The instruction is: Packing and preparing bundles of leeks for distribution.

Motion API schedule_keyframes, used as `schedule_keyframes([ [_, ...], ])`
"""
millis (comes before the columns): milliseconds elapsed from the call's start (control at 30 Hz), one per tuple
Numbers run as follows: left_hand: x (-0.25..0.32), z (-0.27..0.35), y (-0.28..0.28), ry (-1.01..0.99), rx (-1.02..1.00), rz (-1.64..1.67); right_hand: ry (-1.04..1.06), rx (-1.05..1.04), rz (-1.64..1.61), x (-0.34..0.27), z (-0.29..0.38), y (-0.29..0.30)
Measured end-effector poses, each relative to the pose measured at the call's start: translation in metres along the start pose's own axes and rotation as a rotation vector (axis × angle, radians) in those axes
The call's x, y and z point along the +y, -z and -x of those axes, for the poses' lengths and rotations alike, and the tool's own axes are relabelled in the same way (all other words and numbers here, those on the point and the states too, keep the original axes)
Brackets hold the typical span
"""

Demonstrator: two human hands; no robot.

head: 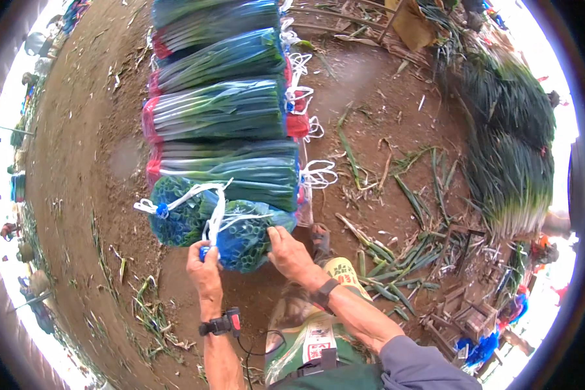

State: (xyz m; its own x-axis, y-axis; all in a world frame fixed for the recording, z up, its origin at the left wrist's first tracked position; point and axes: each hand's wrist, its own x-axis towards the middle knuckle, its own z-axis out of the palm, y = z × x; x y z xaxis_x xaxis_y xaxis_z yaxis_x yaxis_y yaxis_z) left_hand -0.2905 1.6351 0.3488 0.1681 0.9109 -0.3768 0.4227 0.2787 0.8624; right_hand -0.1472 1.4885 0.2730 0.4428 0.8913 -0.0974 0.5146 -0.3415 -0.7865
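Two blue mesh bags of green onions stand with their cut leaf ends toward me at the near end of a stack. My left hand [204,265] grips the white drawstring [217,219] of the nearer bag [246,236], beside its blue cord lock [204,252]. On that bag's right edge, the fingers of my right hand [292,256] pinch the mesh. The other bag [175,229] sits to its left, its drawstring looped out through a blue cord lock [162,210]. Both wrists wear dark bands.
Beyond lie stacked bagged onion bundles [219,112] with red mesh ends and white cord loops [318,174]. Loose green onions [512,170] are heaped at right. Cut leaves [395,282] litter the soil [370,122]. A small wooden stool [468,317] stands at lower right.
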Motion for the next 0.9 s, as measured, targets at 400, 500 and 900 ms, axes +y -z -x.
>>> schedule_keyframes([
  [400, -0.024, 0.016, 0.004, -0.006, -0.200, -0.123, -0.094, -0.159, -0.022, -0.001, 0.004, 0.035],
  [500, -0.033, 0.021, 0.014, -0.036, -0.233, -0.112, -0.082, -0.212, -0.017, 0.002, 0.012, 0.035],
  [900, -0.146, 0.093, 0.112, 0.168, -0.170, -0.317, -0.235, -0.242, 0.023, 0.049, 0.088, 0.047],
])
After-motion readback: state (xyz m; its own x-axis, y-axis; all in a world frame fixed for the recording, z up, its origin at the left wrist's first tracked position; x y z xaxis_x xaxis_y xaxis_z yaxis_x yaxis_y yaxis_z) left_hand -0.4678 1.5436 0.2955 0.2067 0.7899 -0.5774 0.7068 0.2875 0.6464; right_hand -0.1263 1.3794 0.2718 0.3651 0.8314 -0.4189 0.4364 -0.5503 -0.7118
